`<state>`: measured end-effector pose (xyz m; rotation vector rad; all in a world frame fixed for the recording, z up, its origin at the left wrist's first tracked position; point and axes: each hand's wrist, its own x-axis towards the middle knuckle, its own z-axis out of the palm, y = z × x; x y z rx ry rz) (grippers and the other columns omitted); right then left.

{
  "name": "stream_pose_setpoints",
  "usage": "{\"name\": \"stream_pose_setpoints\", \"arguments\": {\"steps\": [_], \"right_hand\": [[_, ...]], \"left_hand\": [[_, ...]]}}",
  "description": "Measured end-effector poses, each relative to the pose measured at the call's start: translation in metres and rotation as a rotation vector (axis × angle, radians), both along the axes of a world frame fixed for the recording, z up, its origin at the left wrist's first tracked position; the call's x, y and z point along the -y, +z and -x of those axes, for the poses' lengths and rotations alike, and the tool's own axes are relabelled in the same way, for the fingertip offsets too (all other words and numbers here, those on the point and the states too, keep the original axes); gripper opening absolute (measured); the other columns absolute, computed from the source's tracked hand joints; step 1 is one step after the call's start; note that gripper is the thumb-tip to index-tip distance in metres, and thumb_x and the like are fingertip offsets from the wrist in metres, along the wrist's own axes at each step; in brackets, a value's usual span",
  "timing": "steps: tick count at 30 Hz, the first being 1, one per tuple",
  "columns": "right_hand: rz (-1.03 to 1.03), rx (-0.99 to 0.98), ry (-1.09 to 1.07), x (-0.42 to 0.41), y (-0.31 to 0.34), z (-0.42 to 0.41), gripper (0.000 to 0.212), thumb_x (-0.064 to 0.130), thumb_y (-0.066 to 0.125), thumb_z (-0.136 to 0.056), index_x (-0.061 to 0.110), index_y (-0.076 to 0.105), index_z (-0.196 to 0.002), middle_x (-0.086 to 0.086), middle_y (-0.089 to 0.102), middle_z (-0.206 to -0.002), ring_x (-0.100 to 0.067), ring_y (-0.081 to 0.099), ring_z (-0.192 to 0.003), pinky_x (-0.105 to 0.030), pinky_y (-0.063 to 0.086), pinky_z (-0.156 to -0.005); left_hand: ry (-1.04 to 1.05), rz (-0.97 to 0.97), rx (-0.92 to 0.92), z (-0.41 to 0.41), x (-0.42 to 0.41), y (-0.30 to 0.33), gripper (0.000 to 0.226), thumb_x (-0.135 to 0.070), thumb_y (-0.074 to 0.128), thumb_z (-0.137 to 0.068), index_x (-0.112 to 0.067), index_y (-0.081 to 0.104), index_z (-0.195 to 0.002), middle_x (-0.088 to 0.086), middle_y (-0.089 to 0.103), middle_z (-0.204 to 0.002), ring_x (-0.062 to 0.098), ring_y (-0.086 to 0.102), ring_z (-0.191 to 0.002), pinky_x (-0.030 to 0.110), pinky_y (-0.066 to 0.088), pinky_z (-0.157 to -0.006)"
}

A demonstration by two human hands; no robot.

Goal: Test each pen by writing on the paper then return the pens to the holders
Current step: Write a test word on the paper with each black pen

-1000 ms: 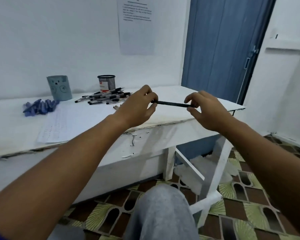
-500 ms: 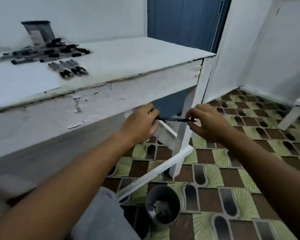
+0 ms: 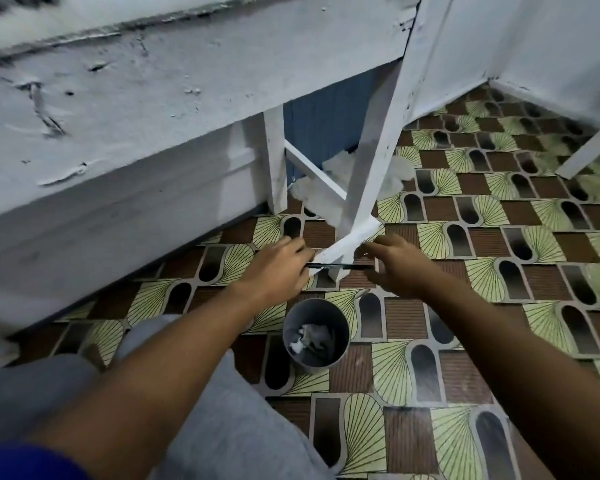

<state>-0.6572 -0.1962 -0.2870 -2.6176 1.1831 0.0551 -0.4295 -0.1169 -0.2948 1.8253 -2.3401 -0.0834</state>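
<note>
So the pen [image 3: 340, 266] is a thin black one, held out flat over the floor with its long axis running pretty much straight left-right between the two hands, below the level of the table. The left hand [image 3: 274, 268] has its fingertips curled in and pinched on the left end, and the right hand [image 3: 400, 263] pinches the right end, so each hand has one tip and the middle of the barrel is bare. Looks to me like a cap is getting pulled off or pushed on, since that's the kind of grip you'd use, but the picture is too blurry for me to say which end has the cap. Neither hand is really nearer, they're about even on it. Right below and a bit toward the person sits a grey cup [image 3: 316, 332] on the patterned floor [image 3: 499, 237], open mouth up, with what looks like crumpled scraps inside; it's close under the pen but not touching. My guess is it's a bin rather than one of the holders, so a dud pen could go in there; to drop it, one hand lets go and the other tips the pen down. Just behind the pen is the foot of the white table leg [image 3: 371, 174] with its cross brace, near the fingers, so that's the thing to avoid bumping. The table's chipped white apron [image 3: 153, 98] fills the upper left, and grey-trousered knees [image 3: 222, 427] are at the bottom.
</note>
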Motion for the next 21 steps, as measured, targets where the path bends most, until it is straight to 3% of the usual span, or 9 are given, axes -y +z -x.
{"name": "stream_pose_setpoints", "arguments": {"steps": [3, 7, 12, 21], "right_hand": [[-0.106, -0.121, -0.038, -0.003, -0.011, 0.000, 0.055, 0.031, 0.066, -0.092, 0.023, 0.046, -0.143, -0.010, 0.045, -0.144, -0.028, 0.044, -0.130, -0.044, 0.043, -0.105], [-0.106, -0.062, -0.058, 0.000, -0.007, -0.006, 0.046, 0.027, 0.064, -0.094, 0.020, 0.053, -0.137, -0.010, 0.050, -0.139, -0.026, 0.053, -0.119, -0.041, 0.047, -0.100], [-0.025, 0.060, -0.020, 0.009, 0.021, -0.024, 0.036, 0.022, 0.063, -0.094, 0.016, 0.060, -0.130, -0.011, 0.058, -0.127, -0.026, 0.057, -0.112, -0.037, 0.049, -0.093], [0.144, 0.210, 0.043, 0.016, 0.103, -0.078, 0.027, 0.021, 0.063, -0.094, 0.015, 0.065, -0.121, -0.009, 0.062, -0.113, -0.022, 0.060, -0.095, -0.031, 0.049, -0.081]], "left_hand": [[0.046, -0.147, 0.058, -0.007, -0.004, -0.010, 0.045, -0.033, 0.051, -0.095, -0.015, 0.047, -0.136, 0.004, 0.049, -0.131, 0.020, 0.045, -0.120, 0.037, 0.044, -0.098], [0.094, -0.261, 0.082, -0.023, -0.009, -0.015, 0.043, -0.030, 0.050, -0.095, -0.015, 0.049, -0.136, 0.006, 0.049, -0.131, 0.022, 0.046, -0.119, 0.036, 0.045, -0.095], [0.130, -0.224, 0.056, -0.038, -0.004, 0.004, 0.039, -0.028, 0.050, -0.096, -0.014, 0.052, -0.132, 0.004, 0.051, -0.129, 0.021, 0.048, -0.118, 0.033, 0.044, -0.091], [0.172, -0.015, 0.021, -0.056, 0.007, 0.103, 0.022, -0.025, 0.051, -0.094, -0.011, 0.062, -0.107, 0.006, 0.060, -0.104, 0.022, 0.054, -0.092, 0.035, 0.047, -0.077]]}}
